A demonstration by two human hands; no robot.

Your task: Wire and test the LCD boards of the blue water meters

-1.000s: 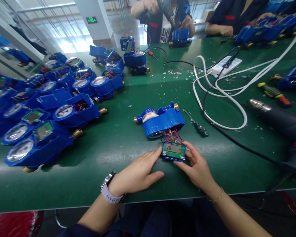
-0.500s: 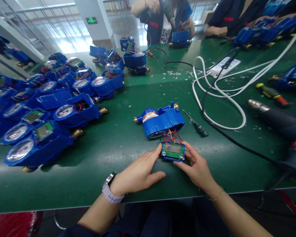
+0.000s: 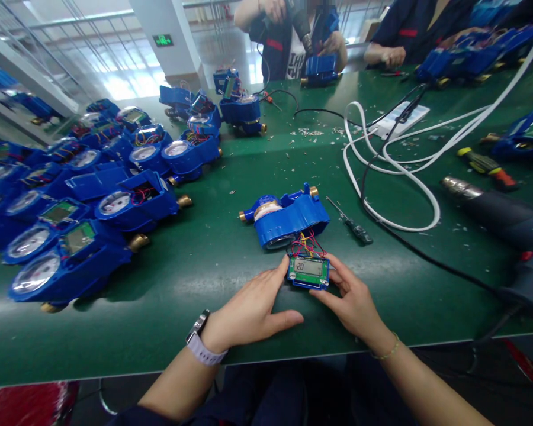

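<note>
A green circuit board with an LCD display (image 3: 308, 269), set in a blue frame, lies face up before me and reads about "20". Red and yellow wires (image 3: 308, 241) join it to a blue water meter (image 3: 291, 222) lying on its side just beyond. My right hand (image 3: 355, 299) grips the display board at its right end, thumb at the near edge and fingers at the far corner. Stretched out flat, my left hand (image 3: 260, 307) touches the board's left edge with its fingertips, the thumb spread away. A screwdriver (image 3: 357, 229) rests right of the meter.
Many blue water meters (image 3: 71, 260) crowd the left side. At right are a heat gun (image 3: 493, 207), a yellow-black screwdriver (image 3: 482, 163), a white cable (image 3: 430, 219) and a power strip (image 3: 402, 120). Across the green table (image 3: 195, 319), a co-worker (image 3: 278, 53) holds a heat gun over a meter.
The view has shifted slightly. Both hands stay at the display board with almost the same hold; the left thumb reaches slightly farther right.
</note>
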